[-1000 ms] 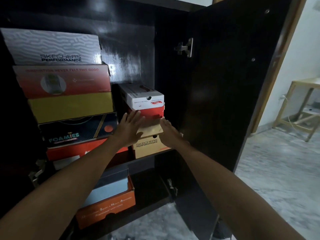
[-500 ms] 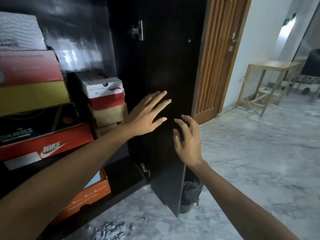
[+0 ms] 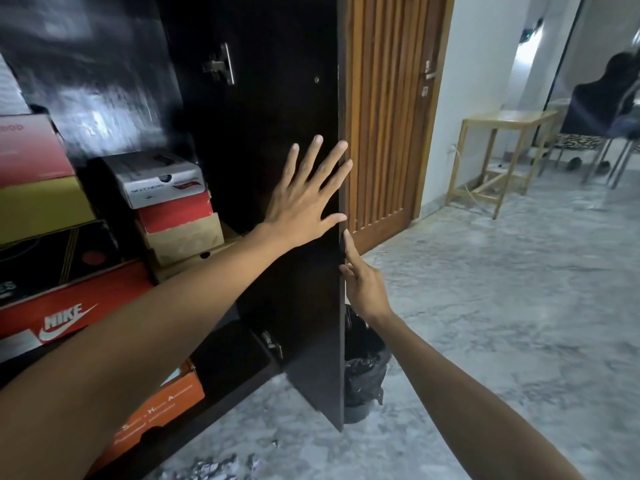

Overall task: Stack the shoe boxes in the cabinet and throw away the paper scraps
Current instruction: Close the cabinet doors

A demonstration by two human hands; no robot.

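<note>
Dark glossy wooden cabinet door (image 3: 277, 133), stiff and probably heavy, is being pressed by the splayed left hand (image 3: 304, 202) while its edge is being touched by the right hand (image 3: 363, 289), fingers loosely extended.

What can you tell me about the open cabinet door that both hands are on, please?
The cabinet door is a tall, glossy dark-brown panel, apparently laminated wood, standing open edge-on to the camera. A metal hinge is fixed to its inner face. The left hand lies flat on that face with fingers spread; the right hand touches its front edge.
</note>
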